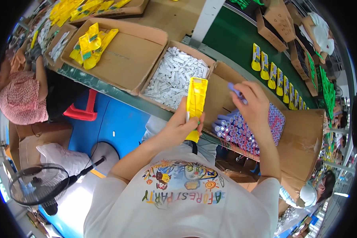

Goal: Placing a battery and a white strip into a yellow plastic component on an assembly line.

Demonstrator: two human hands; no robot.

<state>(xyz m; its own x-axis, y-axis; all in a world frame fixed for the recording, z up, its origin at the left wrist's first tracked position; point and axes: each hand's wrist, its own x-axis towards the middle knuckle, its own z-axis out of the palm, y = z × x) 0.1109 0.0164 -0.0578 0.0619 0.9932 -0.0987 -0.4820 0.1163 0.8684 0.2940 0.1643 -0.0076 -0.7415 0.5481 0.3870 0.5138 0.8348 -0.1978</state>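
In front of my body, my left hand (182, 126) is wrapped round a long yellow plastic housing (197, 93), held upright with its ribbed hollow side showing. To the right, my right hand (252, 99) pinches a purple cylindrical battery (233, 88) between thumb and fingers. Beneath that hand, many more purple batteries (235, 129) lie stacked, their round ends outward and thin red wires among them. They sit in a cardboard box (301, 129), partly hidden by my right forearm. The housing's lower end is partly covered by my fingers.
A carton of small white parts (174, 75) stands ahead, beside a cardboard tray (137, 37) with yellow housings (90, 47). Yellow pieces (273, 75) line the green conveyor (230, 33). At left are a co-worker (23, 95), a red stool (85, 109) and a fan (39, 184).
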